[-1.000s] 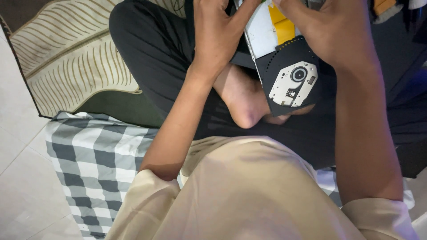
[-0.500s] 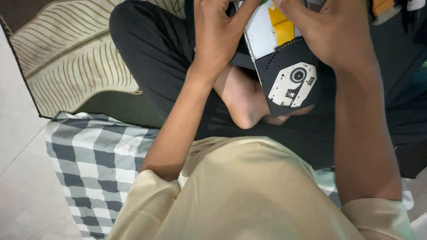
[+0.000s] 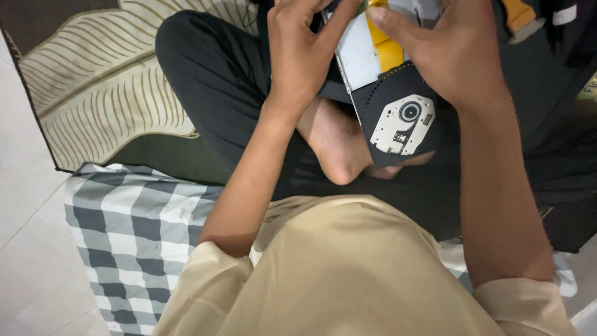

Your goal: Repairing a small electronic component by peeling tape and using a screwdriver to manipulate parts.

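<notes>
Drive (image 3: 398,93), a slim optical unit w/ black tray and silver lid, sits top centre of frame, over the person's lap. Left hand (image 3: 305,50) curled, fingers pinching its left edge. Right hand (image 3: 454,50) closed over its right side, thumb on lid. Below: bare foot (image 3: 336,149), black trousers. Checked cloth (image 3: 130,230) lower left, leaf-print mat (image 3: 106,81) upper left, pale tile floor (image 3: 25,249) at left edge.

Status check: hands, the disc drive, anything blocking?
Left hand and right hand both gripping the slim optical drive. Drive's black tray side up, over the lap. Nothing between hands and drive; bare foot just beneath.
</notes>
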